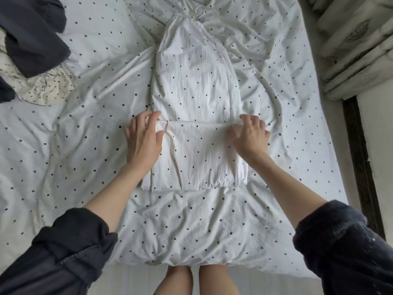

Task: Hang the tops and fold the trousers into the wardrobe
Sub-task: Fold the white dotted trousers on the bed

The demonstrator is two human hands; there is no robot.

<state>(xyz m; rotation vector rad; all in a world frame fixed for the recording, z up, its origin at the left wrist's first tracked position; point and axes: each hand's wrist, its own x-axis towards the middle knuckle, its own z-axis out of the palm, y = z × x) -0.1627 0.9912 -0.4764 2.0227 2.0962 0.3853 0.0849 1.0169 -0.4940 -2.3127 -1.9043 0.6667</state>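
White trousers with small dark dots (195, 81) lie lengthwise on the bed, gathered waistband at the far end. Their near end is folded back over the middle, making a flat doubled panel (197, 158). My left hand (144, 137) pinches the left corner of that folded edge between thumb and fingers. My right hand (251, 135) grips the right corner of the same edge, fingers curled over the cloth. Both hands rest low on the fabric.
The bed (63, 145) wears a white dotted cover, much like the trousers. At the far left lies a heap of dark garments (34, 35) over a cream patterned one (44, 90). Patterned curtains (357, 45) hang at the right. The bed's near edge is at my legs.
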